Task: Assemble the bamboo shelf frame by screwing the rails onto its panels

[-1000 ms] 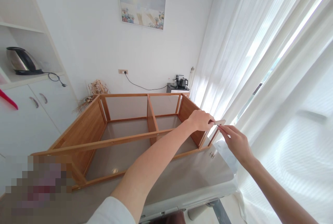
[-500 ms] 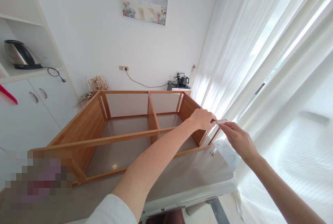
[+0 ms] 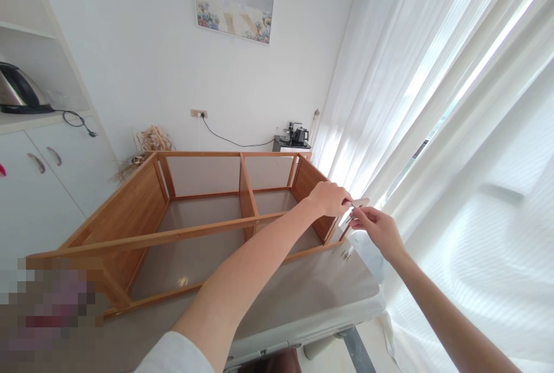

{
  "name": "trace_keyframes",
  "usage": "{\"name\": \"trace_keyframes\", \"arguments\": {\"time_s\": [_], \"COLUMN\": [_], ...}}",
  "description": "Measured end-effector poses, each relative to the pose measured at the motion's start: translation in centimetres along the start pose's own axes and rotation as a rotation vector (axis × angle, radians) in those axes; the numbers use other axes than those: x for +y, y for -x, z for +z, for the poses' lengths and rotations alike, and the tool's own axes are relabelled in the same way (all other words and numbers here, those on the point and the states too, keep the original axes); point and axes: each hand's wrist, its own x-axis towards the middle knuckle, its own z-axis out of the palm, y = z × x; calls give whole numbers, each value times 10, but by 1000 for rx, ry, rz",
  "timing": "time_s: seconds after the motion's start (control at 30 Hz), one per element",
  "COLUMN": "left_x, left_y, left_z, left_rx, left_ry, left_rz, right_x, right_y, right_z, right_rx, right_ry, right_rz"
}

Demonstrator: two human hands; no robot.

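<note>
At nine o'clock a kettle (image 3: 15,93) sits on a white shelf. A wooden frame (image 3: 199,211) lies on its side on the grey table (image 3: 320,286), filling the centre. At its two-o'clock corner the left hand (image 3: 329,198) is closed, fingers pinching a small flat piece (image 3: 360,202). The right hand (image 3: 377,230), just at three o'clock of it, pinches the same piece with curled fingers. Small metal fittings (image 3: 346,255) lie below, on the table. White curtains (image 3: 433,101) hang at three o'clock.
</note>
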Motion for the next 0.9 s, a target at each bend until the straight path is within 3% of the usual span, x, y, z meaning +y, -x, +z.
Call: {"name": "trace_keyframes", "arguments": {"time_s": [0.1,0.2,0.37,0.6,0.9], "left_x": [1,1,1,1,0], "left_y": [0,1,1,1,1], "left_z": [-1,-2,-2,-5,-3], "left_rx": [-6,-16,-19,-32,-28], "left_ry": [3,13,15,39,33], "left_rz": [-13,-10,5,-20,-11], "right_x": [-2,2,12,13,14], "right_y": [8,13,11,1,-4], "right_z": [5,3,-6,-10,-20], "right_rx": [42,77,185,225,153], "right_ry": [-96,39,477,747,894], "right_rz": [32,-33,-360,-695,-777]}}
